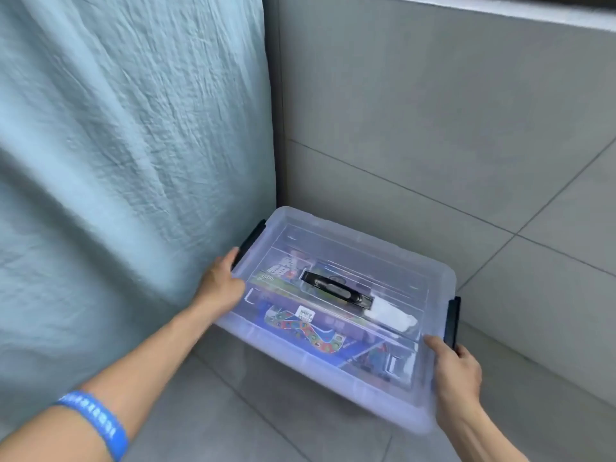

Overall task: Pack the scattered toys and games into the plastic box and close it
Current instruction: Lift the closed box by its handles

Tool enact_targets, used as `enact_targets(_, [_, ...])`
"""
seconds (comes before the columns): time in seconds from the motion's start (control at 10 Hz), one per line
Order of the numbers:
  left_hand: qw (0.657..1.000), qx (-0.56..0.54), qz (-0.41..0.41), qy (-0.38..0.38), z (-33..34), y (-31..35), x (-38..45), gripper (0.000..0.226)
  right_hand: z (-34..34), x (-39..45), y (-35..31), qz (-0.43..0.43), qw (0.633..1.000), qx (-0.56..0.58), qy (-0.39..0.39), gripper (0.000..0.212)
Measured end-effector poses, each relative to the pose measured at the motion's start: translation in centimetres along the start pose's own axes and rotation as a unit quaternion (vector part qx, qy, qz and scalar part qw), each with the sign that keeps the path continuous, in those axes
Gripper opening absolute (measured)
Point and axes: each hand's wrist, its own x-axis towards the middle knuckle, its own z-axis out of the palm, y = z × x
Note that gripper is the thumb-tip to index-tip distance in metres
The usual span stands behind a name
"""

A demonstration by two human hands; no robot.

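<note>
A clear plastic box (393, 258) with its lid on sits low over the grey tiled floor, near a corner. A black carry handle (336, 290) lies in the lid's middle, and black latches (452, 323) sit at both short ends. Through the lid I see colourful game boxes (300, 325) and a white item (388, 315). My left hand (222, 281) grips the box's left end beside the left latch (250, 240). My right hand (455, 371) grips the near right corner, thumb on the lid, fingers curled round the edge by the right latch.
A wrinkled pale blue sheet (126, 145) hangs down on the left, close against the box's left end. A grey wall (416, 88) rises behind the box. Grey floor tiles (533, 295) stretch to the right and toward me.
</note>
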Motion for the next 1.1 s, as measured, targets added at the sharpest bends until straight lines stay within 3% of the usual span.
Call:
enact_targets(0.1, [0.977, 0.17, 0.129, -0.018, 1.1, 1.3, -2.4, 0.075, 1.3, -0.2, -0.6, -0.004, 1.0, 0.015, 0.007, 0.045])
enact_targets(0.2, [0.919, 0.284, 0.226, -0.156, 3.5, 2.3, -6.7, 0.096, 3.8, 0.4, -1.8, -0.006, 1.0, 0.024, -0.007, 0.034])
enact_targets(0.3, [0.906, 0.318, 0.221, -0.17, 4.4, 1.8, -6.6, 0.096, 5.6, 1.4, -3.0, -0.012, 0.999, 0.028, -0.022, 0.033])
enact_targets(0.4, [0.907, 0.335, 0.22, -0.127, 4.2, 1.3, -3.2, 0.086, 8.2, 2.9, -3.8, -0.029, 0.998, 0.049, -0.036, 0.025])
enact_targets(0.6, [0.897, 0.34, 0.251, -0.129, 3.3, 0.7, -0.1, 0.067, 10.0, 3.4, -3.6, -0.02, 0.998, 0.058, -0.007, 0.018])
enact_targets(0.8, [0.897, 0.362, 0.229, -0.112, 3.2, 1.7, -1.1, 0.075, 9.8, 3.4, -3.7, -0.037, 0.999, 0.023, 0.007, 0.02])
enact_targets(0.9, [0.91, 0.374, 0.165, -0.064, 4.1, 1.6, -2.5, 0.069, 9.6, 2.9, -3.6, -0.032, 0.999, 0.03, 0.015, 0.021])
enact_targets(1.0, [0.954, 0.284, 0.078, -0.063, 5.1, 3.0, -5.2, 0.064, 9.7, 1.9, -3.0, -0.015, 0.998, 0.051, 0.024, 0.026])
enact_targets(1.1, [0.971, 0.196, 0.097, -0.1, 4.6, 4.4, -6.8, 0.071, 9.3, 1.9, -3.7, -0.008, 0.999, 0.045, 0.003, 0.032])
